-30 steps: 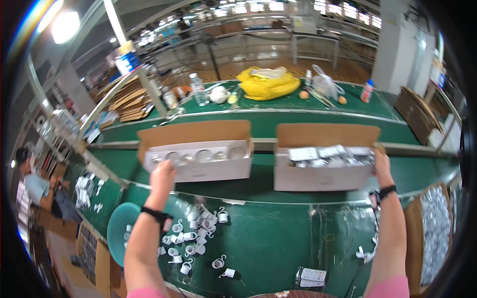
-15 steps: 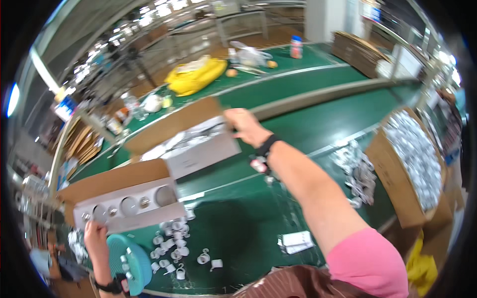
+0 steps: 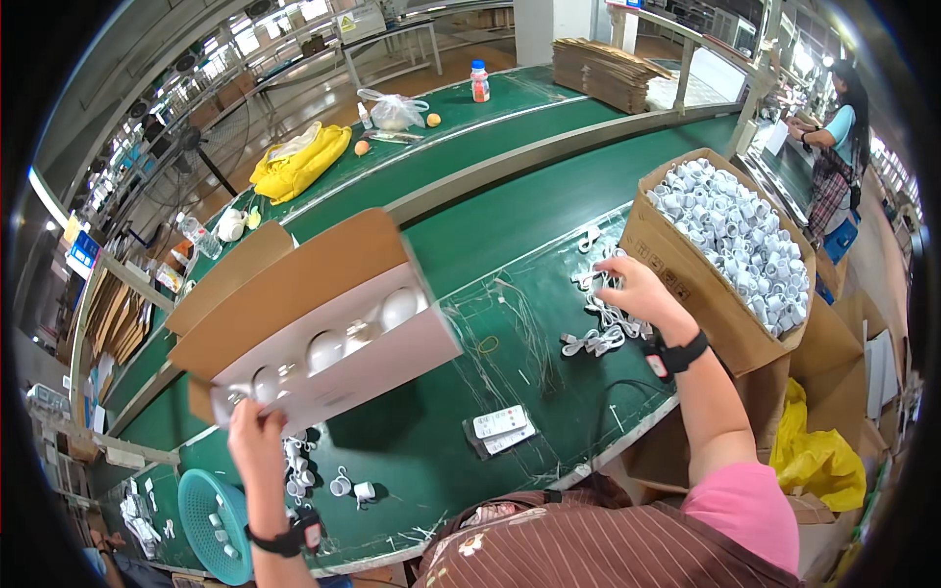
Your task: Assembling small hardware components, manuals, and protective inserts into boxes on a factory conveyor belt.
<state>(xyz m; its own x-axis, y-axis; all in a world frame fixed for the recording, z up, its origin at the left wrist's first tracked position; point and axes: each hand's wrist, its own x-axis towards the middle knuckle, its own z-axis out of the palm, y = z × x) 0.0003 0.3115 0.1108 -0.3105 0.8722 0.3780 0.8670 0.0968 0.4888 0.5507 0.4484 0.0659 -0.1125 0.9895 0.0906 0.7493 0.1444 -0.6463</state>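
Gripping the near edge of a long cardboard box (image 3: 314, 338), the left hand (image 3: 257, 436) is closed on its lower corner and holds it tilted above the green worktop (image 3: 510, 235), the open side facing the person so the row of white bulbs (image 3: 363, 328) inside shows. The flap stands up behind them, which keeps the bulbs from sliding out the back.

In the same head view, the right hand (image 3: 637, 294) reaches to the right and rests, fingers curled, on a loose heap of small white parts (image 3: 598, 318) lying on the worktop just beside a big carton (image 3: 730, 255) full of white sockets. Whether it pinches one, I cannot tell.

Below the box lie a few white sockets (image 3: 338, 480) and a teal basket (image 3: 211, 510); a small remote-like slab (image 3: 500, 426) sits nearer the body.
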